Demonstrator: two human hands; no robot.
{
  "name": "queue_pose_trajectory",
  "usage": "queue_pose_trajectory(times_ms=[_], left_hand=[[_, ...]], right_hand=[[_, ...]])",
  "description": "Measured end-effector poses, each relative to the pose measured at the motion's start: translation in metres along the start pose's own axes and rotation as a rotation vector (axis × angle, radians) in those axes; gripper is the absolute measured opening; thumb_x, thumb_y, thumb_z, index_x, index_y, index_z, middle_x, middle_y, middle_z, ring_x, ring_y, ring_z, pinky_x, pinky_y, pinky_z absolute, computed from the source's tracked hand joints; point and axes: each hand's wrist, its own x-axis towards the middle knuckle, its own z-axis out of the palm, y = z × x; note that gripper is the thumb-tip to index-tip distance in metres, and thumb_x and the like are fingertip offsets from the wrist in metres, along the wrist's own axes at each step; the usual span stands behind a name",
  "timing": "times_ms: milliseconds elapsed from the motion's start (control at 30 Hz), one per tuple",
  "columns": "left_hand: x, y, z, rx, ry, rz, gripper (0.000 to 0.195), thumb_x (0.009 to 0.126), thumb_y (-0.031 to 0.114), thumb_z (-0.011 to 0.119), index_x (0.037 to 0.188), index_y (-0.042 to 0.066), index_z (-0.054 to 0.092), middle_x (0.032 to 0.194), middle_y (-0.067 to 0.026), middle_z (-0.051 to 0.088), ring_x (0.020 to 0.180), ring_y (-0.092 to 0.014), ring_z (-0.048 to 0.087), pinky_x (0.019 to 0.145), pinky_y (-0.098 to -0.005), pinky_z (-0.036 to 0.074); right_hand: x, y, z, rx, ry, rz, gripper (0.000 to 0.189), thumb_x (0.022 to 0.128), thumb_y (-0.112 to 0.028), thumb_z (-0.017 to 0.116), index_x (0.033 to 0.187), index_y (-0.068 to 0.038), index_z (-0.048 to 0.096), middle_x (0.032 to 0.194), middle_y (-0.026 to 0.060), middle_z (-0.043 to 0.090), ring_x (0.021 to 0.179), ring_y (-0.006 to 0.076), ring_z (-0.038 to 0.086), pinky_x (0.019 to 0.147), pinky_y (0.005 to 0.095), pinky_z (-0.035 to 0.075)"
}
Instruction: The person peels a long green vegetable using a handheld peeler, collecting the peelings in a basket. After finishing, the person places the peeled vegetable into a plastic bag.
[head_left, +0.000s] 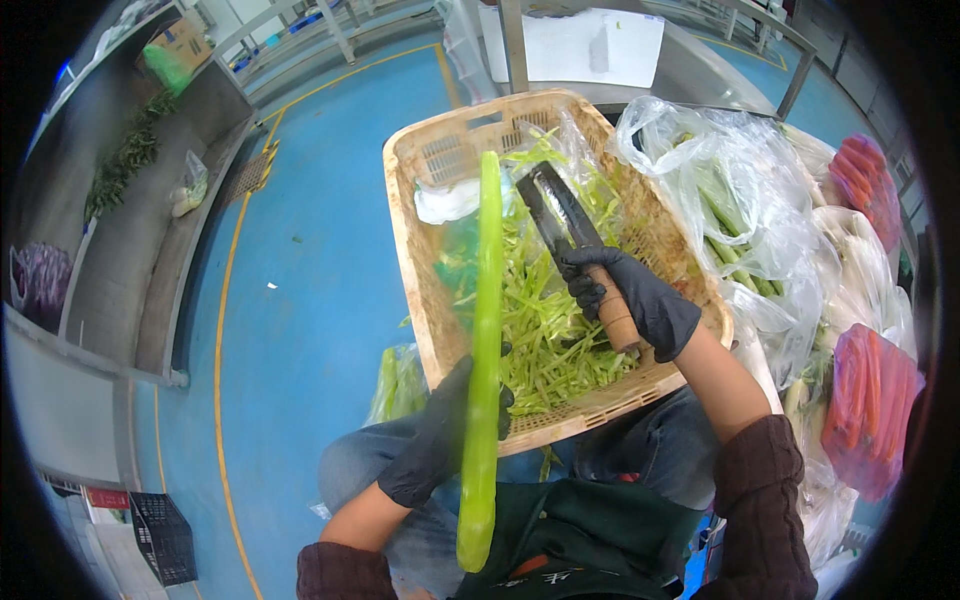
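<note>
A long, pale green peeled stem, probably celtuce (486, 330), stands nearly lengthwise before me. My left hand (450, 412), in a black glove, grips it around its lower middle. In my right hand (637, 292), also gloved in black, is the wooden handle (615, 311) of a broad-bladed knife (556, 202). Its dark, wet-looking blade points up and away from me, apart from the stem on its right. Beneath both hands, green peelings (555, 337) fill much of a cream plastic basket (409, 247).
Clear bags of green stems (727, 217) and purple-netted carrots (870, 405) crowd the right side. Another bag of green stems (394, 382) touches the basket's left. A metal trough (127, 247) stands far left across the blue floor (322, 225). A black crate (161, 536) sits lower left.
</note>
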Motion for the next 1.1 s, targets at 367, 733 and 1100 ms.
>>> queue_pose_trajectory(times_ms=[367,733,1100], left_hand=[[-0.004,-0.005,-0.006,-0.013,-0.147,-0.157,0.042,0.086,0.044,0.036,0.104,0.006,0.045,0.064,-0.0039,0.044,0.05,-0.015,0.046,0.046,-0.0273,0.041],[-0.004,-0.015,-0.003,0.096,-0.166,-0.158,0.043,0.083,0.048,0.041,0.087,0.006,0.046,0.056,-0.0065,0.044,0.041,-0.015,0.045,0.037,-0.0249,0.039],[-0.011,-0.013,-0.021,0.061,-0.282,-0.207,0.039,0.083,0.045,0.042,0.084,0.006,0.047,0.064,-0.0016,0.043,0.053,-0.012,0.046,0.046,-0.0242,0.039]], right_hand=[[0.018,0.004,-0.015,-1.499,0.577,-0.819,0.022,0.071,-0.027,0.059,0.08,-0.007,0.054,0.069,0.014,0.058,0.065,0.03,0.058,0.059,0.0363,0.045],[0.019,-0.018,-0.056,-1.361,0.88,-0.967,0.026,0.066,-0.027,0.062,0.083,-0.008,0.06,0.073,0.0157,0.059,0.068,0.0311,0.059,0.059,0.035,0.045],[0.019,-0.041,-0.066,-1.337,1.041,-0.683,0.031,0.068,-0.032,0.06,0.082,-0.005,0.06,0.076,0.0154,0.06,0.072,0.0317,0.058,0.063,0.0371,0.046]])
